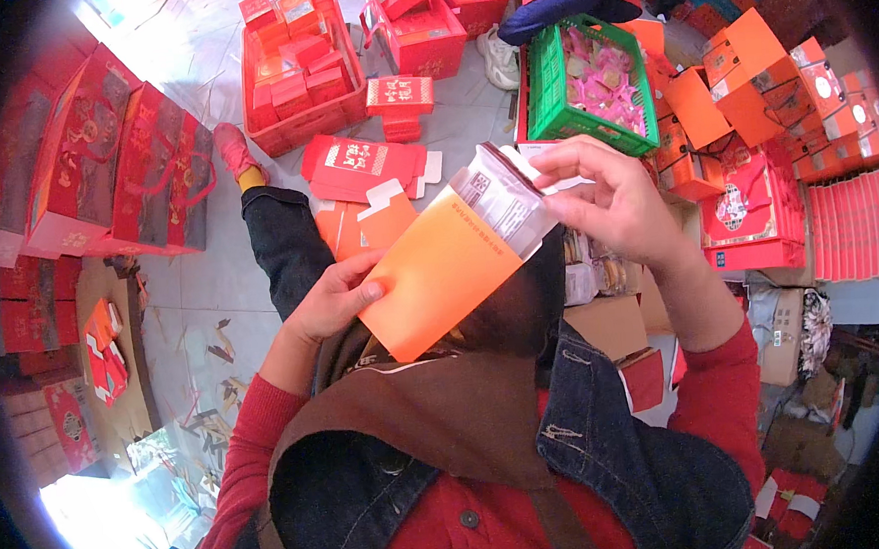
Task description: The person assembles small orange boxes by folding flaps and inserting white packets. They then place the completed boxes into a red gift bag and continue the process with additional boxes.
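Observation:
In front of my chest, my left hand (336, 300) grips an orange cardboard box (444, 274), its thumb lying on the printed face. The box tilts up to the right, and a clear-and-white plastic packet (503, 204) shows at its upper end. My right hand (609, 196) is closed at that end, thumb and fingers pinching around the white end flap. Exactly how much of the flap it holds is partly hidden. Beneath the box, flat orange cartons (372, 221) and red flat cartons (366, 166) lie near my knee.
A red crate (351, 110) of small red boxes stands ahead on the left, a green crate (541, 120) of pink-wrapped packets ahead on the right. Orange boxes (689, 112) pile up at right. Red gift bags (146, 176) line the left. Scraps litter the grey floor (178, 318).

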